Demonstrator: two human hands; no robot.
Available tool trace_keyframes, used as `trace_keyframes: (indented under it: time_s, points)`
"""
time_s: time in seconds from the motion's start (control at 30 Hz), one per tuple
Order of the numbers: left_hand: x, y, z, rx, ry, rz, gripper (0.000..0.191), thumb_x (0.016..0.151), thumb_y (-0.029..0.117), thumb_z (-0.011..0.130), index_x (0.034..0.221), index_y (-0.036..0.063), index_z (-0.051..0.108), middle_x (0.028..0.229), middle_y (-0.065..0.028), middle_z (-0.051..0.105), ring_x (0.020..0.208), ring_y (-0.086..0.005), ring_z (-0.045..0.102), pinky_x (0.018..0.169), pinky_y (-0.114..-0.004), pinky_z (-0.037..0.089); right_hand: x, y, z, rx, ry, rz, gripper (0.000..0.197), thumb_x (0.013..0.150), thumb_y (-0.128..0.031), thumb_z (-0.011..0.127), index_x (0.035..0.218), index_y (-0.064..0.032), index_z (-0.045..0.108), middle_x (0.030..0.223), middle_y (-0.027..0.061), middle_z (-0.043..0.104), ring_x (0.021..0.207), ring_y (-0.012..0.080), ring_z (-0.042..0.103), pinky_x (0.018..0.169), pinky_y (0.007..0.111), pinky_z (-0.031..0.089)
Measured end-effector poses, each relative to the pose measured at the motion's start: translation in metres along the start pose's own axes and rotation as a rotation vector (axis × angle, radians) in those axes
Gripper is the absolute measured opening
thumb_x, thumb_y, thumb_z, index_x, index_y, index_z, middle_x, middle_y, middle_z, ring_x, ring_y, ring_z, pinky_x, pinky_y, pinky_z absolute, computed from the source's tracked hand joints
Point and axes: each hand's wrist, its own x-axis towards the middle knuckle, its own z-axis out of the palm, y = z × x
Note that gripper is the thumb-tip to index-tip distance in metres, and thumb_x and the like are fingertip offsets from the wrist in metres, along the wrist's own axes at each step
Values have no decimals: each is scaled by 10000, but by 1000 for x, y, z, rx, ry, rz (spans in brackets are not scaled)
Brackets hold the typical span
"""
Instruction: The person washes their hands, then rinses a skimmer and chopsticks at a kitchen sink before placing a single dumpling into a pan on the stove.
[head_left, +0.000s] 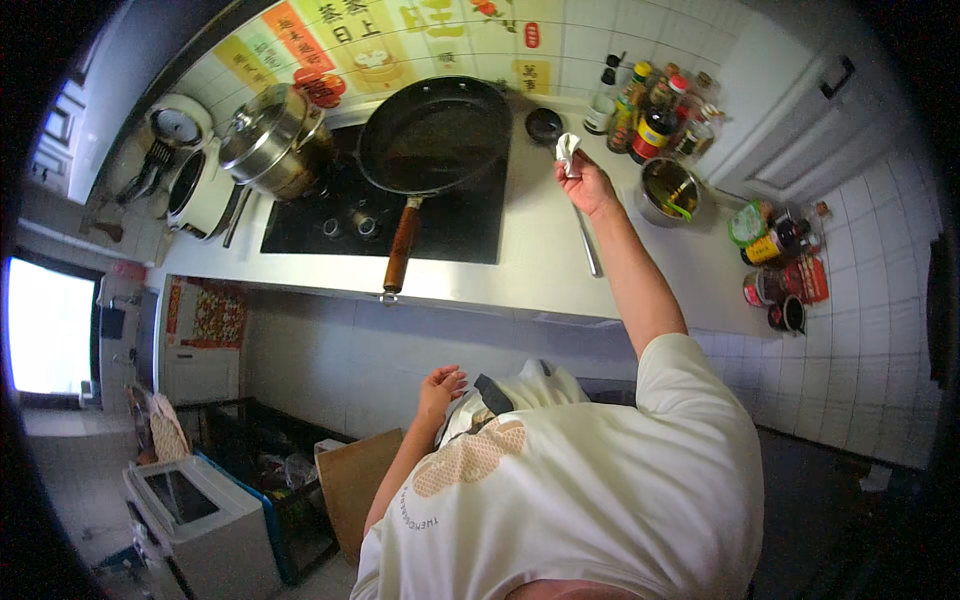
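Note:
Over the worktop, my right hand (589, 184) pinches a crumpled white tissue or cloth (568, 150) between its fingers. A black ladle (544, 125) lies just behind it, and its metal handle (589, 247) runs toward the counter's front edge. My left hand (441, 390) hangs in front of my waist, fingers loosely curled and apart, with nothing seen in it. A large black frying pan (435, 142) rests on the black glass hob (457, 232); its wooden handle (401, 244) sticks out past the front edge.
Left of the pan stands a lidded steel steamer pot (270, 146), beside a white rice cooker (199, 191). Several sauce bottles (652, 124) line the back right, near a steel pot (667, 193) holding a green-handled utensil. Jars (765, 285) stand along the right wall.

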Motion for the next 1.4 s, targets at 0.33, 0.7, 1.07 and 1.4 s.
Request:
trace_keyframes:
  time_s: [0.33, 0.7, 1.07, 1.4]
  points:
    - [22, 16, 30, 88, -151, 2, 165, 803, 133, 505, 952, 64, 515, 858, -52, 591, 748, -148, 574, 632, -255, 446, -108, -23, -9, 457, -200, 119, 241, 795, -146, 509, 1018, -58, 493, 872, 108, 500, 669, 135, 487, 543, 216, 408]
    - [22, 13, 42, 156, -246, -39, 209, 801, 119, 507, 985, 21, 484, 879, -100, 565, 762, -173, 552, 648, -275, 463, -213, -74, -109, 93, 345, -365, 237, 787, -82, 512, 1016, -25, 487, 862, 75, 527, 724, 128, 508, 580, 189, 440]
    - [30, -11, 24, 249, -197, -58, 195, 803, 120, 515, 970, 21, 495, 877, -122, 566, 770, -211, 565, 683, -313, 474, -290, -156, -283, -1102, 1355, -576, 372, 655, -32, 621, 1005, -35, 495, 737, 77, 554, 576, 130, 525, 457, 234, 425]
    - [24, -12, 40, 176, -211, -90, 187, 801, 110, 509, 972, 35, 490, 853, -110, 562, 770, -217, 559, 683, -319, 472, -278, -169, -281, -1494, 1652, -543, 553, 623, -97, 660, 1108, -22, 404, 1056, 155, 459, 857, 231, 526, 744, 340, 423]
